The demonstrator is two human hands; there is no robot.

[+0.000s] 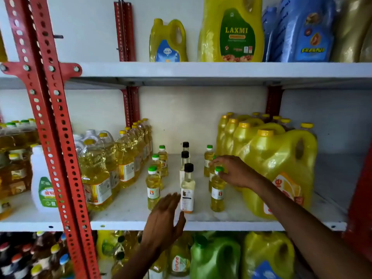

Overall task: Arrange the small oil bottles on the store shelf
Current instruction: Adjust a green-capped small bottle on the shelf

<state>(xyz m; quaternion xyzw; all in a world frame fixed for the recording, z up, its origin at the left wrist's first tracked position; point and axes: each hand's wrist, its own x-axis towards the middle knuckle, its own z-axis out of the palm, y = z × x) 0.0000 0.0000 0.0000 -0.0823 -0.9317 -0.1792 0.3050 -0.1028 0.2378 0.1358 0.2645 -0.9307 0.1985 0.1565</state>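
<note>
Small oil bottles stand in three short rows on the white middle shelf [128, 212]. The left row [153, 188] and the right row have green caps and yellow oil. The centre row [187, 190] has black caps and pale contents. My right hand [235, 174] reaches in from the right, its fingertips closed around the cap and neck of the front right green-capped bottle [217, 195], and it partly hides the bottle behind. My left hand [164, 218] is open and flat at the shelf's front edge, just left of the front black-capped bottle, holding nothing.
Large yellow handled jugs [281, 168] crowd the shelf to the right of the small bottles. Clear bottles of yellow oil [96, 174] fill the left side. A red slotted upright [54, 137] stands in front at the left. More jugs sit on the upper shelf [231, 31] and the lower one [215, 256].
</note>
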